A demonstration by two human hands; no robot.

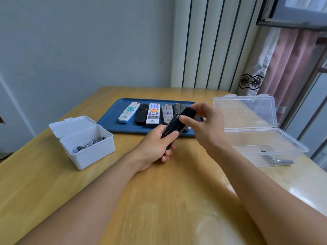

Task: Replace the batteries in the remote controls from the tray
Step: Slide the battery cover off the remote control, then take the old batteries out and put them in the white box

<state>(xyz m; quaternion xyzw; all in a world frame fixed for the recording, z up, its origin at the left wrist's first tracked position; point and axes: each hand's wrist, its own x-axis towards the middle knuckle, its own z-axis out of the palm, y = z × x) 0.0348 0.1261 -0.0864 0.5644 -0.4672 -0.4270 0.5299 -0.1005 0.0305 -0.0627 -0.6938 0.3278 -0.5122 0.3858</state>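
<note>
A black remote control (174, 127) is held above the table in front of the blue tray (109, 119). My left hand (155, 147) grips its lower end. My right hand (203, 124) pinches its upper end, where a black cover piece (189, 112) sits under thumb and fingers. On the tray lie several other remotes: a white and blue one (128, 112), a black one (141, 114), a white one with orange buttons (153, 113), a grey one (167, 113) and a dark one (179, 106) partly hidden by the held remote.
An open white box (88, 149) with several batteries (89, 144) stands at the left. An open clear plastic box (261, 147) at the right holds batteries (277, 160). The wooden table (159, 200) ends at a wall and a curtain behind.
</note>
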